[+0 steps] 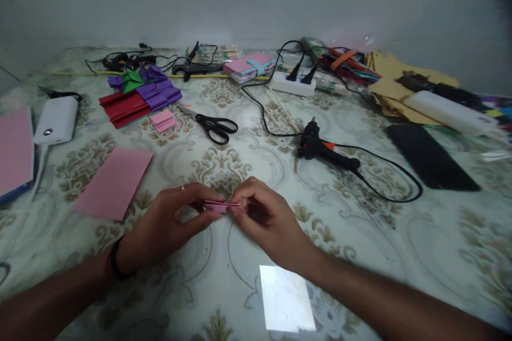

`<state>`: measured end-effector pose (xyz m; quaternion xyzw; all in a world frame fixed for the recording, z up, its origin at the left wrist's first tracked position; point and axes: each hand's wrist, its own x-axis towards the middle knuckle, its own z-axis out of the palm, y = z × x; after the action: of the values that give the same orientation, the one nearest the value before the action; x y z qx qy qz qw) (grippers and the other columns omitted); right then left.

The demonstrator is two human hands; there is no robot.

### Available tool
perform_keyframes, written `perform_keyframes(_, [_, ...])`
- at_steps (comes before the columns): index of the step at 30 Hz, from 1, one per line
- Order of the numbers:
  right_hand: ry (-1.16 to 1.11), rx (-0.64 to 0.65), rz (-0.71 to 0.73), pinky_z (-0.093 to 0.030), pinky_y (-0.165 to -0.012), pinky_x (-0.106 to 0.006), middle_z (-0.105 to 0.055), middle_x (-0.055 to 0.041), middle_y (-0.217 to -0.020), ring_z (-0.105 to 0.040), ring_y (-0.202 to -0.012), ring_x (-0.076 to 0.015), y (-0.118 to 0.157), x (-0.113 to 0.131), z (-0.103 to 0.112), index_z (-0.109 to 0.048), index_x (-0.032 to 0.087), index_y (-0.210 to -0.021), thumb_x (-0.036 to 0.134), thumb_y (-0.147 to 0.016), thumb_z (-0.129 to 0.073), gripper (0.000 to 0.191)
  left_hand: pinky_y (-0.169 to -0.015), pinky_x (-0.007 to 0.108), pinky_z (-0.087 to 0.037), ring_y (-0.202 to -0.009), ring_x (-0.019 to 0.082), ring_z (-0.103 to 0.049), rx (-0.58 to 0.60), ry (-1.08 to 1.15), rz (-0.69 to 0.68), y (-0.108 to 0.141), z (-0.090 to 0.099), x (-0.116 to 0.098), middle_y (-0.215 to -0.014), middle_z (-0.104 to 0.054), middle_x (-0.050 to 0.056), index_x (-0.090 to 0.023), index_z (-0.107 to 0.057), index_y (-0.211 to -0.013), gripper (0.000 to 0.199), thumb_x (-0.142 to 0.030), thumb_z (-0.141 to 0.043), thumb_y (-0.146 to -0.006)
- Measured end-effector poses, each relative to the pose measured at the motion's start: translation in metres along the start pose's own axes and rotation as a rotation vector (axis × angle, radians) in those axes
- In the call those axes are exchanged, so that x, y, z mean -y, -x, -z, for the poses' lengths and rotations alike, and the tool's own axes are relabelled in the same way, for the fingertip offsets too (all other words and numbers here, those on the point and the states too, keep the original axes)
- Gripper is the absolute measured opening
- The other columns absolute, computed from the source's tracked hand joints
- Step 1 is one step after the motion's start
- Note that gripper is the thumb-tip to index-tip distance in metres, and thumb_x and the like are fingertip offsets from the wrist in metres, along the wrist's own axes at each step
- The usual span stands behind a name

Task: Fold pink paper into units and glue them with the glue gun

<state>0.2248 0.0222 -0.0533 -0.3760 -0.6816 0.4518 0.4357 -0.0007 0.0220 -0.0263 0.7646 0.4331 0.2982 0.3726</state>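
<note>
Pinched between the fingertips of the left hand (162, 226) and right hand (276, 224), both closed on it, a narrow strip of folded pink paper (216, 207) is held just above a flower-patterned table (192, 303). Its creases lie close together, and no glue is visible on it.

Left of the grip, a flat pink sheet (118, 184) lies with no visible folds. Beyond the grip and to the left, a small pleated pink piece (163, 120) sits beside red folded papers (125, 107) and purple folded papers (162, 94), all of them apparently creased already. By that count, folding looks well advanced in red and purple but only partly done in pink, with the flat sheet unworked. Straight beyond the grip lie black scissors (216, 127), spread open; beyond it to the right, a glue gun (320, 150) rests out of hand.

Fingers hide both ends of the held strip, leaving its fold count unclear. Another pink stack (15, 152) is cut off at the far left. Nearer than the grip, a bright white patch (287, 298) may be paper or reflected light.
</note>
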Motion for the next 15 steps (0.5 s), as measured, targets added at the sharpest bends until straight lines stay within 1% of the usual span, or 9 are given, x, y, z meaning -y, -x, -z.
perform_keyframes(2, [0.036, -0.022, 0.028, -0.046, -0.070, -0.029, -0.059, -0.0009, -0.088, -0.058, -0.078, -0.0157, -0.001, -0.001, 0.001, -0.065, 0.022, -0.093, 0.015, -0.096, -0.061, 0.009, -0.086, 0.027, -0.058, -0.098, 0.019, -0.075, 0.005, 0.060, 0.012, -0.001, 0.001, -0.001, -0.110, -0.081, 0.004, -0.021, -0.074, -0.119, 0.024, -0.036, -0.068, -0.101])
perform_keyframes(3, [0.050, -0.029, 0.044, -0.048, -0.073, -0.030, -0.060, -0.0017, -0.091, -0.060, -0.082, -0.0166, -0.001, -0.001, 0.002, -0.065, 0.023, -0.094, 0.013, -0.095, -0.061, 0.010, -0.087, 0.028, -0.058, -0.100, 0.019, -0.075, 0.004, 0.079, 0.013, -0.002, 0.001, 0.000, -0.111, -0.080, 0.004, -0.021, -0.073, -0.118, 0.023, -0.035, -0.065, -0.102])
perform_keyframes(5, [0.064, -0.033, 0.080, -0.049, -0.081, -0.033, -0.061, -0.0029, -0.096, -0.061, -0.091, -0.0184, -0.002, -0.001, 0.003, -0.065, 0.023, -0.096, 0.010, -0.091, -0.062, 0.014, -0.090, 0.029, -0.057, -0.101, 0.019, -0.073, -0.013, 0.081, 0.000, -0.003, 0.001, 0.002, -0.108, -0.078, 0.005, -0.021, -0.074, -0.110, 0.016, -0.030, -0.062, -0.104])
perform_keyframes(7, [0.061, -0.022, 0.102, -0.050, -0.087, -0.035, -0.062, -0.0040, -0.101, -0.062, -0.098, -0.0200, -0.002, -0.001, 0.003, -0.065, 0.023, -0.100, 0.010, -0.091, -0.062, 0.016, -0.091, 0.030, -0.057, -0.101, 0.018, -0.073, -0.045, 0.048, -0.033, -0.004, -0.001, 0.005, -0.106, -0.077, 0.004, -0.021, -0.073, -0.100, 0.011, -0.024, -0.063, -0.102])
perform_keyframes(9, [0.055, -0.014, 0.101, -0.050, -0.090, -0.037, -0.062, -0.0049, -0.105, -0.062, -0.101, -0.0209, -0.002, -0.002, 0.003, -0.065, 0.023, -0.103, 0.013, -0.095, -0.061, 0.014, -0.091, 0.029, -0.057, -0.100, 0.018, -0.073, -0.068, -0.008, -0.071, -0.005, -0.002, 0.008, -0.106, -0.076, 0.003, -0.021, -0.072, -0.097, 0.009, -0.019, -0.064, -0.100])
perform_keyframes(11, [0.058, -0.017, 0.083, -0.050, -0.091, -0.037, -0.062, -0.0050, -0.106, -0.062, -0.103, -0.0208, -0.003, -0.003, 0.003, -0.066, 0.024, -0.104, 0.016, -0.098, -0.062, 0.010, -0.090, 0.028, -0.057, -0.099, 0.016, -0.073, -0.074, -0.068, -0.105, -0.005, -0.004, 0.010, -0.107, -0.076, 0.002, -0.022, -0.072, -0.098, 0.010, -0.015, -0.065, -0.098])
perform_keyframes(13, [0.075, -0.024, 0.068, -0.050, -0.091, -0.036, -0.062, -0.0046, -0.106, -0.062, -0.103, -0.0203, -0.003, -0.005, 0.002, -0.066, 0.024, -0.104, 0.017, -0.099, -0.065, 0.009, -0.090, 0.027, -0.057, -0.100, 0.016, -0.073, -0.065, -0.111, -0.131, -0.005, -0.005, 0.011, -0.108, -0.076, 0.002, -0.022, -0.072, -0.100, 0.012, -0.013, -0.065, -0.098])
perform_keyframes(15, [0.100, -0.013, 0.070, -0.050, -0.091, -0.035, -0.063, -0.0042, -0.107, -0.063, -0.103, -0.0199, -0.004, -0.006, 0.001, -0.065, 0.024, -0.104, 0.015, -0.097, -0.067, 0.012, -0.089, 0.026, -0.058, -0.098, 0.016, -0.074, -0.052, -0.138, -0.139, -0.004, -0.006, 0.012, -0.109, -0.075, 0.002, -0.022, -0.072, -0.101, 0.012, -0.013, -0.064, -0.099])
